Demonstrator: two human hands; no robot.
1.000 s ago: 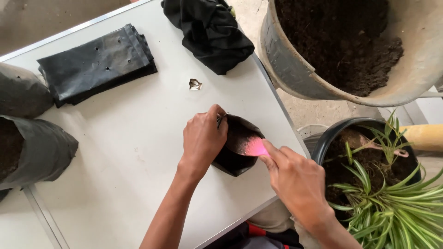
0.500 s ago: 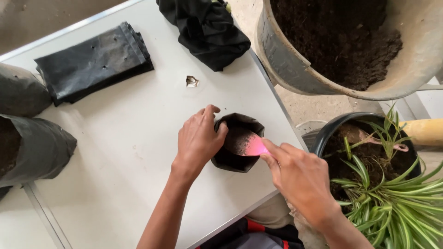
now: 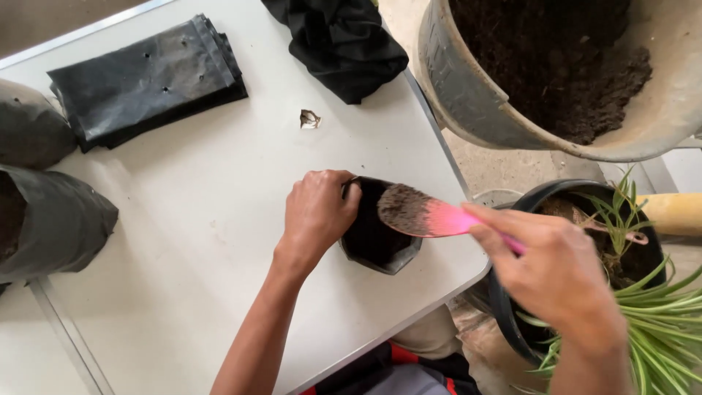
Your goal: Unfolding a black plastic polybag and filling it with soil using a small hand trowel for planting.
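White tabletop (image 3: 197, 241) fills most of what we see, with bare ground beyond its right edge; our left hand (image 3: 316, 216) curls its fingers (image 3: 349, 192) over the rim of a small black grow bag (image 3: 376, 238) standing near the tabletop's right edge, holding it open; our right hand (image 3: 556, 274) has its fingers closed round the handle of a pink scoop (image 3: 424, 216), whose soil-dusted blade sits over the bag's mouth; a stack of flat black bags (image 3: 146, 80) lies at the far left, a crumpled black bag (image 3: 340, 40) at the far edge, two filled bags (image 3: 44, 212) at the left; a grey tub of soil (image 3: 556, 73) and a potted striped plant (image 3: 629, 292) stand to the right.
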